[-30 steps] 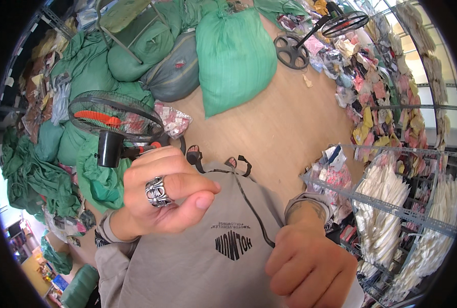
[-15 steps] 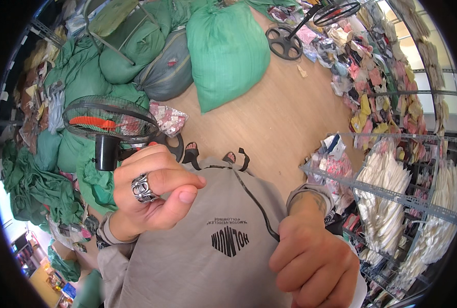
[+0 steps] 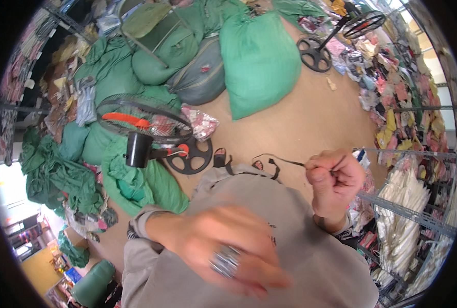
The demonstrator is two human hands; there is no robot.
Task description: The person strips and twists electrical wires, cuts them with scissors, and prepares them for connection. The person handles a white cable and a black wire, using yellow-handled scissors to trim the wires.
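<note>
The right hand is at the right of the frame, raised above the floor, its fingers pinched together on a thin dark cord. The cord runs leftward from the pinch toward the middle of the frame and bends near the upper edge of the grey shirt. The left hand is lower, at the bottom centre, in front of the shirt and well apart from the cord. It is blurred and wears a wide silver ring; its fingers look loosely bent, and whether they have hold of anything is unclear.

A foot in a dark sandal shows just beyond the shirt. At the upper centre a full green sack stands beside a grey sack, with a green-seated chair among further sacks at the upper left. Left of centre is a fan with orange blades, a pink-and-white packet just right of it and a slack green sack below. A second fan stands at the upper right. White cloth hangs in a rack at the lower right.
</note>
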